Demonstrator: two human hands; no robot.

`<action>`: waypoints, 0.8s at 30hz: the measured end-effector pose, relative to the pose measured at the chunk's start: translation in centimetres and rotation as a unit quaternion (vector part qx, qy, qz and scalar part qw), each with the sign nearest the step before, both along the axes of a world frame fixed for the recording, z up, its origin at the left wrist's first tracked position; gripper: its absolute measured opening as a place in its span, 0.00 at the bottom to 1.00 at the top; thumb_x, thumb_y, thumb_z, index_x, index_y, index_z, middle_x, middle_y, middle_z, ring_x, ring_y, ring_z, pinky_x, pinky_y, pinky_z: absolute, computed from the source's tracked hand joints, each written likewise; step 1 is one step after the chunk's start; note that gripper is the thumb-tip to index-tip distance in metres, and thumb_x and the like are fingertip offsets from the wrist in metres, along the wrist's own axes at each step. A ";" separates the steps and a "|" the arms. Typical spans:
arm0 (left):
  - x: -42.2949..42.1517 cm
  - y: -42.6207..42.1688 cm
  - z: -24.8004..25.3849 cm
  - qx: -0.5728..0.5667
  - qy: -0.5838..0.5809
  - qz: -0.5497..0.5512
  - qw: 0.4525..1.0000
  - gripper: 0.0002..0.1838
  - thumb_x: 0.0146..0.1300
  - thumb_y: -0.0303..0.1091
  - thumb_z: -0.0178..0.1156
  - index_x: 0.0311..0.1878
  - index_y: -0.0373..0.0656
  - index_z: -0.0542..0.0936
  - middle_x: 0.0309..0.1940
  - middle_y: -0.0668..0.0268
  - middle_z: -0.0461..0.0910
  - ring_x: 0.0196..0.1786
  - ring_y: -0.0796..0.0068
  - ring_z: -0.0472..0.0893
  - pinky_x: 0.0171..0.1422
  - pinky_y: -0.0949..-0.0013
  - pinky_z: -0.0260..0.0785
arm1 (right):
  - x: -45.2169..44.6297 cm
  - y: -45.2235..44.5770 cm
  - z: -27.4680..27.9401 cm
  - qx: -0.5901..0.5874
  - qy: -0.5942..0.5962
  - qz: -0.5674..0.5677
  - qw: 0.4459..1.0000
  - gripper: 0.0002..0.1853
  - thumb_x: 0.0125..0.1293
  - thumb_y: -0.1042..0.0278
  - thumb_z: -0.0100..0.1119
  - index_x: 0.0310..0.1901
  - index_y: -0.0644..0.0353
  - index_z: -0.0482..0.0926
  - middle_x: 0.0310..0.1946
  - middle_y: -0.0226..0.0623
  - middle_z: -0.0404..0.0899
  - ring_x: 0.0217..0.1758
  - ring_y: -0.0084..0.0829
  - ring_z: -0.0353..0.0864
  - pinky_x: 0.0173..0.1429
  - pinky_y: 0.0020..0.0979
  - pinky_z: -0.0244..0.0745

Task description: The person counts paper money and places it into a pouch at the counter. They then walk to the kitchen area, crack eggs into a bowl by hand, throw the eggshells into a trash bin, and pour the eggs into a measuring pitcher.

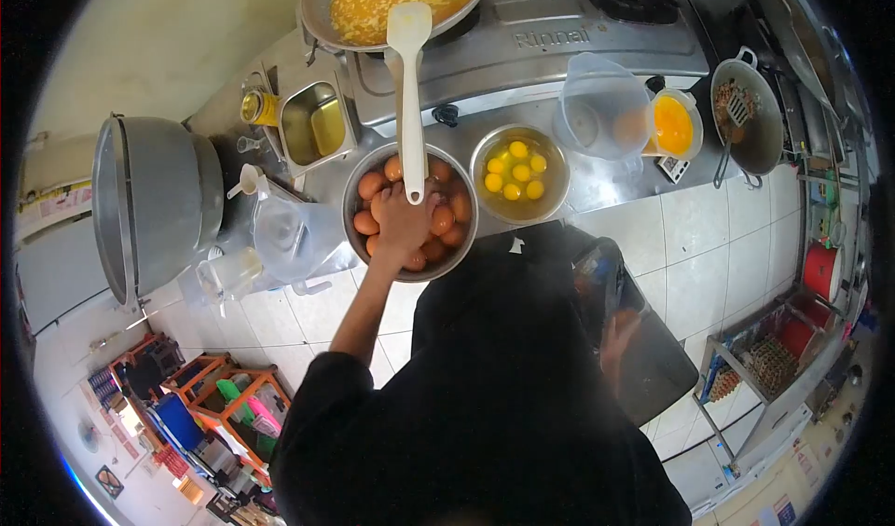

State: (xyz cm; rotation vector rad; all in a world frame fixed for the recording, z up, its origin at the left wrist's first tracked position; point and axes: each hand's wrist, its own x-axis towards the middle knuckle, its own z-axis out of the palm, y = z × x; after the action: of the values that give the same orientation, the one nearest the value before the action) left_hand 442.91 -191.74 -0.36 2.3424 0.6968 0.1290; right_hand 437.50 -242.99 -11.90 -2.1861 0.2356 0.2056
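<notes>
My left hand (403,223) reaches into a metal bowl (351,218) of brown eggs (371,185); its partly visible fingers look apart on top of the eggs, with the fingertips partly hidden. A pale spatula (408,88) extends above this hand, its handle crossing the bowl and its blade over the pan. To the right of the egg bowl stands a second metal bowl (481,186) with several raw yolks (518,149) in clear egg white. My right hand (619,332) is low at the right, over the black bin (657,349); it is blurred and its fingers cannot be made out.
On the stove (550,64) sits a pan (319,13) of orange egg mixture. Right are a clear jug (587,120), a container of beaten egg (673,125) and a wok (760,125). Left are a metal oil tray (312,125), plastic jugs (284,232) and a big pot (158,204).
</notes>
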 end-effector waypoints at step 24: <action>6.5 -7.1 3.3 -0.541 -0.201 0.074 0.813 0.24 0.79 0.46 0.38 0.64 0.39 0.72 0.58 0.60 0.77 0.62 0.70 0.74 0.71 0.68 0.61 | 17.4 31.5 15.2 0.158 -0.255 0.332 0.895 0.28 0.61 0.78 0.68 0.61 0.64 0.67 0.62 0.47 0.75 0.65 0.39 0.74 0.69 0.37 0.67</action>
State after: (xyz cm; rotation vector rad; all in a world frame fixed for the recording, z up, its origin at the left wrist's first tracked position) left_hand 449.36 -198.83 2.97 1.1050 0.5172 0.2171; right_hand 454.93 -211.49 3.25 -1.8381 -0.7984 0.0323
